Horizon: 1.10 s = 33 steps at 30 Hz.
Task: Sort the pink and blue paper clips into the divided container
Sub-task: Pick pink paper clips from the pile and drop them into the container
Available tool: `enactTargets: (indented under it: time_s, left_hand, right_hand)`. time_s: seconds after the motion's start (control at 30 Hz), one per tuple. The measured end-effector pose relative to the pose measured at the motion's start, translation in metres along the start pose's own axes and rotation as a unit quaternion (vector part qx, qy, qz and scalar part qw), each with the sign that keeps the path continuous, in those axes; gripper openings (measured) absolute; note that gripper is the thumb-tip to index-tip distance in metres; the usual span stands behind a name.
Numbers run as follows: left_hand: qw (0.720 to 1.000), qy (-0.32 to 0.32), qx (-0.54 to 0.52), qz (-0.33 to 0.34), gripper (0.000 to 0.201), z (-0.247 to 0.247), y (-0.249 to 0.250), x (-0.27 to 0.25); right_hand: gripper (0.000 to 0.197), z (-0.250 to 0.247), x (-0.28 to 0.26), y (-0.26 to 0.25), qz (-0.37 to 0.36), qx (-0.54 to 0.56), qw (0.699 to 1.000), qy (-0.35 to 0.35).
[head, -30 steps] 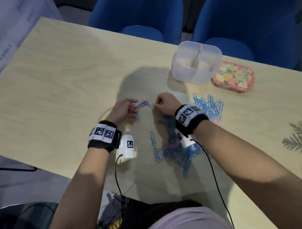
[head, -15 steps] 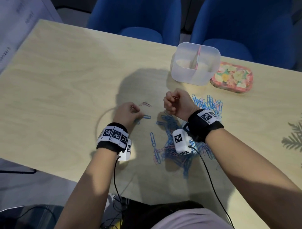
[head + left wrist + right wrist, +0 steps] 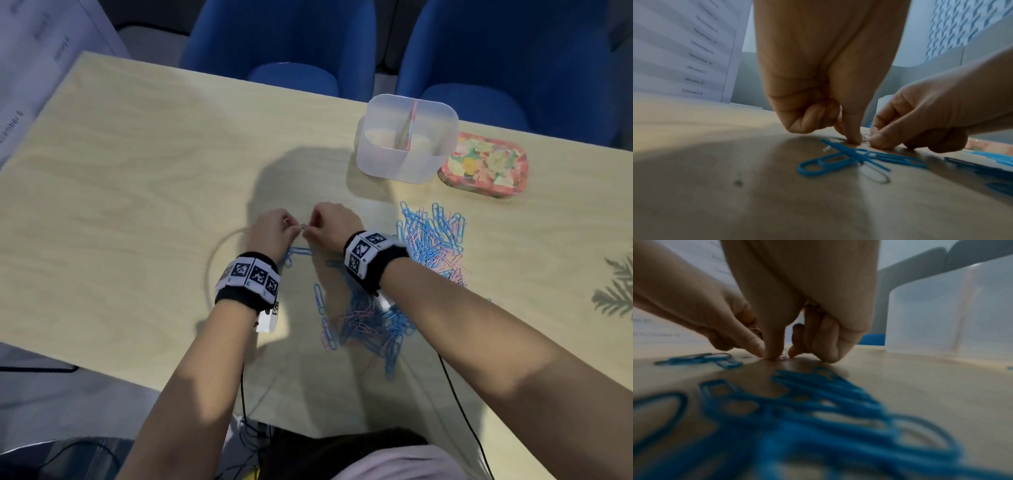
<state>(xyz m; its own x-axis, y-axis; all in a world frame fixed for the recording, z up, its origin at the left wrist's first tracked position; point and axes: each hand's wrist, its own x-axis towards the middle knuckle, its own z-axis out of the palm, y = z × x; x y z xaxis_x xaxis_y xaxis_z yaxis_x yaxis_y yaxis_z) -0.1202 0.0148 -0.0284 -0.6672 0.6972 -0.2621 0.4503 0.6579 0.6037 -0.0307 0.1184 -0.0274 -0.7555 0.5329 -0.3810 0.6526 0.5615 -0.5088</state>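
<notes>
Both hands meet at the middle of the table over one small pale pink paper clip [image 3: 303,225]. My left hand [image 3: 295,229] has its fingers curled and its fingertips [image 3: 854,139] press down on the clip's left end. My right hand [image 3: 310,229] pinches the clip [image 3: 784,355] between thumb and forefinger from the right. A couple of loose blue clips [image 3: 298,252] lie just behind my left hand. The mixed pink and blue pile [image 3: 432,240] spreads right of and under my right wrist. The clear divided container [image 3: 407,161] stands at the far right, with no clips visible inside.
A flowered red tin [image 3: 483,167] sits right of the container. Two blue chairs [image 3: 281,44] stand beyond the far table edge. Printed sheets [image 3: 41,61] hang at the far left. Wrist-camera cables [image 3: 455,394] trail over the near edge.
My right hand, raised as a fist half a second ago, has come back down and left to the pale clip. My left hand has shifted slightly forward to meet it.
</notes>
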Motion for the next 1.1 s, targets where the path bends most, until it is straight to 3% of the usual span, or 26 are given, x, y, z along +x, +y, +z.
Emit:
enactTargets:
  time_s: [0.13,0.23,0.33,0.43,0.53,0.67,0.77,0.93,1.03,1.1]
  left_hand:
    - [0.999,-0.012,-0.029,0.027,0.007,0.002,-0.003,-0.007]
    - [0.997,0.004,-0.053,0.062,0.008,0.000,0.002,-0.014]
    - [0.986,0.034,-0.160,0.035,0.008,-0.005,0.005,-0.017]
    - [0.982,-0.009,-0.188,-0.015,0.016,-0.007,0.009,-0.011]
    - [0.987,-0.053,-0.151,-0.030,0.025,-0.005,0.024,-0.003]
    - [0.993,-0.077,-0.087,0.033,0.033,-0.013,0.070,0.020]
    - [0.991,-0.054,-0.015,0.119,0.035,-0.019,0.116,0.046]
    - [0.974,-0.039,0.099,0.201,0.035,-0.005,0.176,0.090]
    - [0.965,-0.061,0.154,0.201,0.037,0.004,0.181,0.099]
    - [0.955,-0.028,0.163,0.247,0.037,0.007,0.175,0.091]
  right_hand:
    - [0.028,-0.005,-0.004,0.001,-0.005,0.005,0.999,-0.054]
    - [0.025,-0.024,-0.016,0.010,-0.024,0.065,0.996,-0.053]
    - [0.022,-0.072,-0.021,0.018,-0.015,0.159,0.986,0.044]
    - [0.025,-0.125,-0.009,0.025,0.008,0.082,0.981,0.176]
    - [0.011,-0.154,0.014,0.026,0.045,-0.004,0.980,0.191]
    - [0.034,-0.164,0.025,0.022,0.080,-0.027,0.989,0.125]
    - [0.023,-0.165,0.014,0.025,0.086,0.016,0.985,0.148]
    - [0.025,-0.151,-0.029,0.050,0.061,0.124,0.954,0.265]
    - [0.029,-0.126,-0.056,0.069,0.055,0.155,0.950,0.264]
    - [0.027,-0.110,-0.073,0.081,0.048,0.151,0.955,0.250]
